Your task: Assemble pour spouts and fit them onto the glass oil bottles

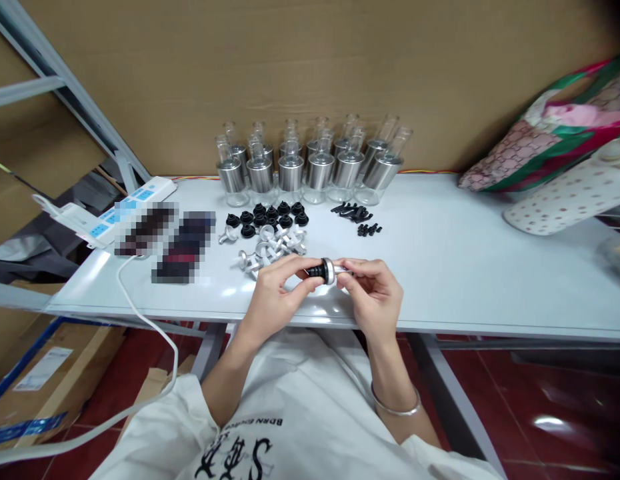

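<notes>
Just above the table's front edge, a bottle pourer (328,271) with a black ribbed stopper and a silver collar lies sideways between my hands. My left hand (276,295) pinches the black stopper end between thumb and fingers. At the thin silver spout, my right hand (376,293) has its thumb and fingertips closed; a small dark bit shows there, too small to make out. Beyond my left hand lies a pile of silver pourer tops (275,245), partly hidden by it. Black ribbed stoppers (271,215) sit in a group behind the pile.
Glass bottles with steel sleeves (320,168) stand in rows at the back. Small black levers (354,212) and tiny black caps (369,230) lie right of centre. A power strip (133,208) and two blurred items are at left; a patterned bag (520,150) and dotted cylinder (565,190) at right.
</notes>
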The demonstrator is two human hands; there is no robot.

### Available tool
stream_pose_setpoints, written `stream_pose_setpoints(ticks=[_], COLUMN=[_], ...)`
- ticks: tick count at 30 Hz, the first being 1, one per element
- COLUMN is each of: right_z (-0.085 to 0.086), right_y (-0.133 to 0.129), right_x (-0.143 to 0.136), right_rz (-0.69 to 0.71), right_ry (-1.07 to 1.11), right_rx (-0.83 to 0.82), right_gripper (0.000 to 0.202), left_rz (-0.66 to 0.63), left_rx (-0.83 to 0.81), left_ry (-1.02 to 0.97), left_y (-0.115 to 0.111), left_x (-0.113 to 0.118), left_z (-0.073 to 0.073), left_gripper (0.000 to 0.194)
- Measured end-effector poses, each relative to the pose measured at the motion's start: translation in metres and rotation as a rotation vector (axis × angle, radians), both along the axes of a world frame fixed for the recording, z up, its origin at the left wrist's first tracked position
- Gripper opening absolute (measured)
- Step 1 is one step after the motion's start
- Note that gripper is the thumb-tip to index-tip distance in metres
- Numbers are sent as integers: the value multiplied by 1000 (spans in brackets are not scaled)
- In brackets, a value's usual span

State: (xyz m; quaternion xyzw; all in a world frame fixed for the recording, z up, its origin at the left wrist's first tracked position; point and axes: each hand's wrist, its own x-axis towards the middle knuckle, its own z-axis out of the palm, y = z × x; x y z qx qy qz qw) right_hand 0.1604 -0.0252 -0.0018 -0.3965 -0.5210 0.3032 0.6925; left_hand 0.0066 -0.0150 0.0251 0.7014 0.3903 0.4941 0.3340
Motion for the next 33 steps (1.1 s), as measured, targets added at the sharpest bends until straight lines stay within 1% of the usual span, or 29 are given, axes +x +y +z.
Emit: stream_pose_setpoints(ticks=[2, 5, 8, 10, 12, 13, 14, 15, 17, 19, 22, 25, 29, 33], right_z=[-1, -2, -3, -3, -3, -3, -3, -3, -3, -3, -5, -6, -3, 0], right_y=[0, 0, 3, 5, 7, 8, 8, 8, 7, 5, 3, 2, 2, 2], right_x=[-1, -3, -6, -7, -6, -5, -4, -4, -3, -3, -2, -2, -2, -1], right_rz=[5, 24, 12, -70, -182, -210, -201, -160, -38, 41, 92, 135, 194, 245], right_ry=[1, 13, 8, -41, -116, -139, -142, -125, -59, -12, 7, -2, -19, -6], right_rx=[-1, 5, -49, -106, -168, -199, -225, -246, -266, -267, -267, -270, -220, -216], right_gripper=[7, 7, 9, 13, 19, 23, 27, 31, 39, 45, 50, 47, 39, 33], left_rz=[1, -4, 65, 103, 69, 49, 34, 30, 40, 52, 72, 54, 28, 38], left_rx=[12, 1, -26, -83, -154, -180, -199, -210, -205, -157, -67, -64, -90, -80], left_ry=[-5, -53, -95, -115, -134, -146, -158, -168, -167, -140, -122, -149, -179, -181], left_y=[0, 2, 4, 4, 4, 3, 3, 3, 4, 5, 6, 6, 5, 5], left_x=[-1, 2, 10, 15, 18, 19, 20, 20, 19, 19, 19, 20, 20, 20], left_z=[0, -4, -12, -16, -19, -20, -21, -21, -22, -24, -26, -27, -27, -28], left_gripper=[14, 13, 15, 18, 21, 22, 23, 23, 22, 18, 14, 11, 11, 13])
